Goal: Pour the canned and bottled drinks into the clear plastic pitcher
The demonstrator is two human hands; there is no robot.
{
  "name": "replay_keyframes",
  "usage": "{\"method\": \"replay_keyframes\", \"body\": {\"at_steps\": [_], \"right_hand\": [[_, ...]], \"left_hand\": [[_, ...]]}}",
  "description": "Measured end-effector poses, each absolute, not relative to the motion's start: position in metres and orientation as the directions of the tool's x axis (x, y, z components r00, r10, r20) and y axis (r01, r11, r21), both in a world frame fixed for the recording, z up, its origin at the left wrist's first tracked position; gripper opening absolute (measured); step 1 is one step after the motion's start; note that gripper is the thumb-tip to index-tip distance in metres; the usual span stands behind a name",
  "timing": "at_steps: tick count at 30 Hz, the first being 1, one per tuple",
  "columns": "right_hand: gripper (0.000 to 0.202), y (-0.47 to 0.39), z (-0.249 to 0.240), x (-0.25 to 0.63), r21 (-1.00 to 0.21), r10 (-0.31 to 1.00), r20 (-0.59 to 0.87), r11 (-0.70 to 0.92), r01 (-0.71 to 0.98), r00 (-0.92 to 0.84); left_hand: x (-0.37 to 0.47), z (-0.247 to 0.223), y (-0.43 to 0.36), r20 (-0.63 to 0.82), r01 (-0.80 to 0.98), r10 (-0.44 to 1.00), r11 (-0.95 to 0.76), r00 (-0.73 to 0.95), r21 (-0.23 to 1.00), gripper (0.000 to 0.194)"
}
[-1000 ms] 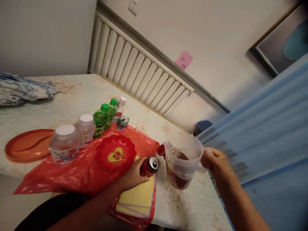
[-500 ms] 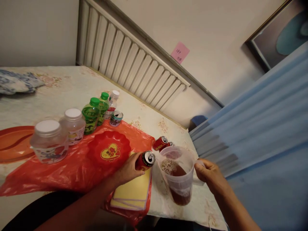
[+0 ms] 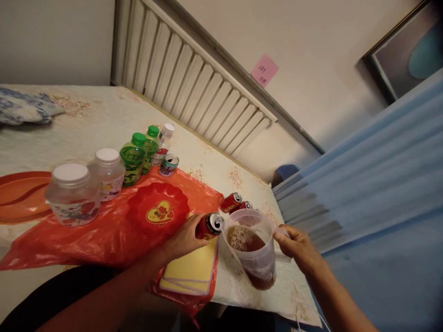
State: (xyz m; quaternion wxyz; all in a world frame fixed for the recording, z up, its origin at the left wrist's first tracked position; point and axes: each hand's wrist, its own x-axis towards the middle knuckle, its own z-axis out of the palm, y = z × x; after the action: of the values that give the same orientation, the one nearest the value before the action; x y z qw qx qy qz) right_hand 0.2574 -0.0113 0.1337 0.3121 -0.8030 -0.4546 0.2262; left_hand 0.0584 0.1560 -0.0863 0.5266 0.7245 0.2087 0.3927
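Observation:
My left hand (image 3: 187, 237) is wrapped round a red drink can (image 3: 207, 226), its opened top leaning toward the jug. The can's top meets or nearly meets the spout of a clear plastic measuring jug (image 3: 254, 263). By its handle, my right hand (image 3: 294, 244) grips this jug, which tilts toward the can. Brown liquid (image 3: 254, 242) with foam on its surface partly fills the jug. Two more red cans (image 3: 231, 203) stand just behind the jug. Below the left hand lie yellow cloths or sheets (image 3: 188, 272) with pale edges.
A red scalloped plate (image 3: 138, 203) rests on a red plastic bag (image 3: 100, 244). Clear jars (image 3: 73, 198), green bottles (image 3: 132, 159), a clear bottle (image 3: 166, 138) and a small can (image 3: 169, 166) stand leftward. A radiator (image 3: 194, 78) lines the wall; a blue curtain (image 3: 380, 175) hangs right.
The jug has tipped further toward the can and moved slightly left with my right hand. The can now leans more toward the jug's spout, closing the gap. The view has shifted slightly.

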Motion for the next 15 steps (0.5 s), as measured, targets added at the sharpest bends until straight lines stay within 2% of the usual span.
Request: {"method": "replay_keyframes", "body": {"at_steps": [15], "right_hand": [[0.057,-0.0044,0.1370,0.2536,-0.657,0.882,-0.061,-0.388,0.646,0.467]], "left_hand": [[0.0564,-0.0868,0.1556,0.369,-0.103,0.704,-0.391,0.606,0.915,0.071]]}}
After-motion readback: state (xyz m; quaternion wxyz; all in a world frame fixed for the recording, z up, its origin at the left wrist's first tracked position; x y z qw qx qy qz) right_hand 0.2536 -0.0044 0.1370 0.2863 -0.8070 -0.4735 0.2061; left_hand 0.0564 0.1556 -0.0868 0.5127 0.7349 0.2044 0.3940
